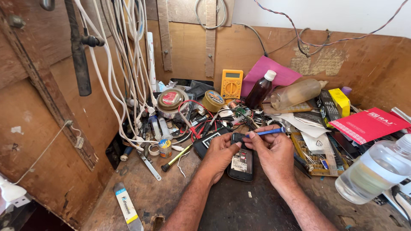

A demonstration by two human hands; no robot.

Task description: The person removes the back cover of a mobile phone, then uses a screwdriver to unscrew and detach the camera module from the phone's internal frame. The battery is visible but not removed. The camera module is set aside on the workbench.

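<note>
A black mobile phone (241, 164) lies open, back side up, on the dark bench top between my hands. My left hand (219, 155) rests on its left edge, thumb pressing the phone's top end. My right hand (274, 154) holds a small blue-handled screwdriver (269, 131), its tip set at the phone's top edge. A second black phone part (205, 142) lies just left, partly under my left hand.
Clutter fills the back: a yellow multimeter (231, 84), brown bottle (261, 90), round tins (171, 99), red probe wires (195, 124), circuit boards (309, 156). White cables (124, 64) hang left. A clear plastic bottle (376, 171) lies right. A yellow-green screwdriver (176, 157) lies beside my left hand.
</note>
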